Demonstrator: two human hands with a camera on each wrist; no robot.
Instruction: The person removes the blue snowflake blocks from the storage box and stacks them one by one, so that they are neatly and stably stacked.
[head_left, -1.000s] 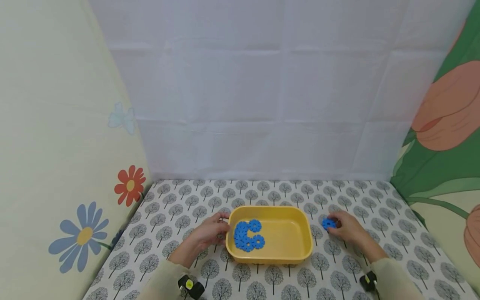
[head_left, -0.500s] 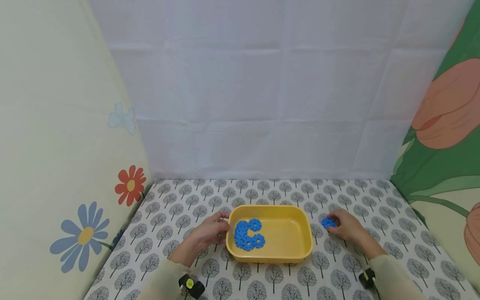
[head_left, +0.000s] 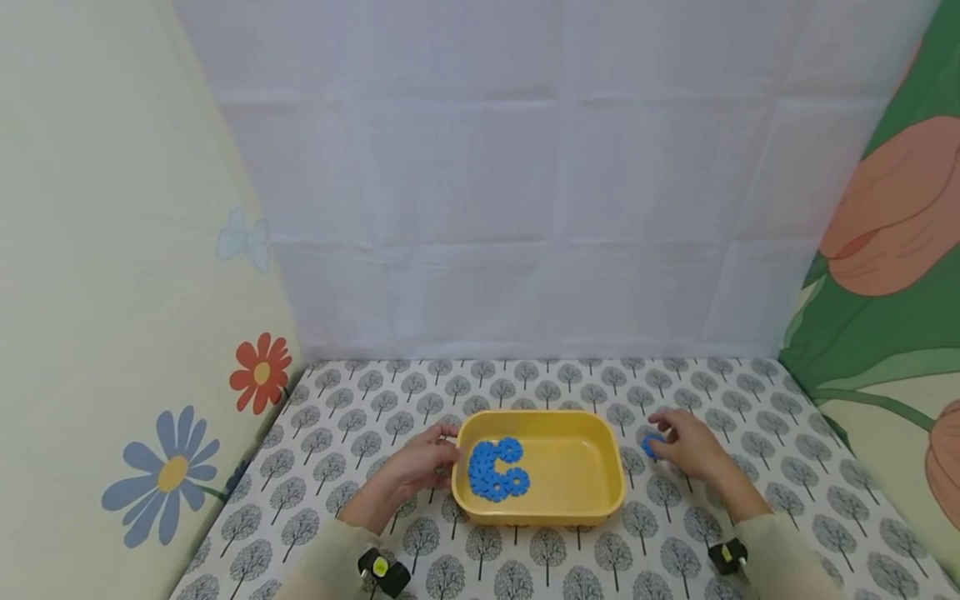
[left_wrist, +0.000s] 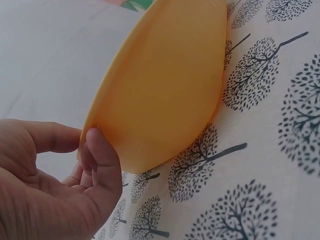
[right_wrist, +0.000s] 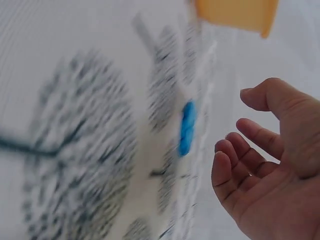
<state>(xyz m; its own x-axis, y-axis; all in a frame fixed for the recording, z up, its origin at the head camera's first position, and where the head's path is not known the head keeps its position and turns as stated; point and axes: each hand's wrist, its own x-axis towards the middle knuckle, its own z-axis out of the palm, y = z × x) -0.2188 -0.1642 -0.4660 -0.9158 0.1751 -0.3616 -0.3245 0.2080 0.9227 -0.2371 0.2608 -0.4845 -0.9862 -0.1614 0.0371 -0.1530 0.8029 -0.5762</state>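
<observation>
My left hand (left_wrist: 65,185) pinches the left end of a yellow plastic tray (head_left: 577,475), thumb and fingers at its rim. Several blue flower-shaped plastic discs (head_left: 487,475) lie in the tray's left part, in a C shape. Right of the tray, a small blue stack of such discs (right_wrist: 187,127) lies on the cloth. My right hand (head_left: 688,446) is beside and above this stack, partly covering it in the head view. In the right wrist view its fingers are loosely bent, apart from the stack and holding nothing.
A white cloth with dark trees (head_left: 420,542) covers the table. White sheeting (head_left: 480,208) hangs behind it. Flower-printed panels stand at the left (head_left: 112,292) and right (head_left: 885,333). Each wrist wears a small black camera strap.
My right hand has let go of the blue discs and its fingers have spread and lifted off them. My left hand and the tray stay in place.
</observation>
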